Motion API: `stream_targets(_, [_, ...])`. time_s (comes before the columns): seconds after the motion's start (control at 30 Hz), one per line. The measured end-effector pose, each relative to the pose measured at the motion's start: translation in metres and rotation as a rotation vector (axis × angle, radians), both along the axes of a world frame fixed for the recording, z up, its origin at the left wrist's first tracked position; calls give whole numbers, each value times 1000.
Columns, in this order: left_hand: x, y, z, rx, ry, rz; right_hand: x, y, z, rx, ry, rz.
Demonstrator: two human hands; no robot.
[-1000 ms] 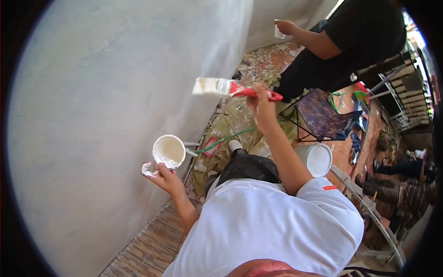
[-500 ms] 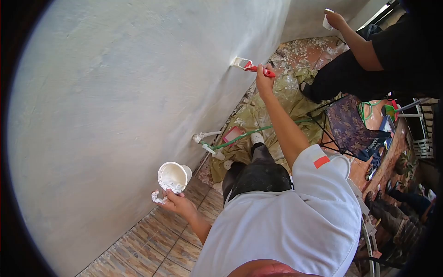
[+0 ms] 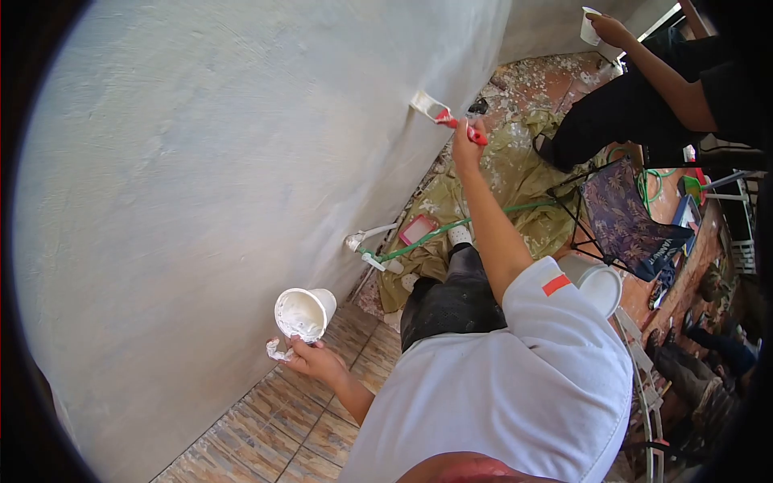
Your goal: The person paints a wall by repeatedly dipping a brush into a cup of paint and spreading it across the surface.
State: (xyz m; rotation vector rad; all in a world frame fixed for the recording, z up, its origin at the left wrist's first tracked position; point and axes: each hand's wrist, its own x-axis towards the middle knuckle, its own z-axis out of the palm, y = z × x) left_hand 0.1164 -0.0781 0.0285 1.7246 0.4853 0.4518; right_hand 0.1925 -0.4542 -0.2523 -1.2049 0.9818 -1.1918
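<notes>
My left hand (image 3: 320, 362) is closed on a white plastic cup (image 3: 325, 303) at lower middle, its mouth facing me. Thick white paint (image 3: 301, 318) coats the cup's inside. A curved, paint-smeared piece (image 3: 279, 351) sticks out beside my fingers. Farther up, my right hand (image 3: 467, 146) grips the red handle of a paintbrush (image 3: 444, 117). The brush's wide, whitened head lies right at the grey-white wall (image 3: 209, 177), which fills the left of the view.
A pipe (image 3: 366, 241) with a green hose (image 3: 435, 233) juts from the wall above a pink tray (image 3: 417, 229). Paint-spotted sheeting (image 3: 515, 173) covers the floor. A folding chair (image 3: 620, 209) and white bucket (image 3: 597, 286) stand right. Another person's hand (image 3: 612, 30) holds a white cup (image 3: 590, 28).
My right hand and the brush have shifted slightly right and down in view. The other person's cup has moved right. My left hand keeps the cup in nearly the same place.
</notes>
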Motion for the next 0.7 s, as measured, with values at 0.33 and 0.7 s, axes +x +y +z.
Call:
stream_targets(0.33, [2,3,0,54,-14,8,13,-5,62,212,-161,168])
stream_targets(0.7, [3,4,-3,30,-44,-29,-12,-35,65,148,-155,-30])
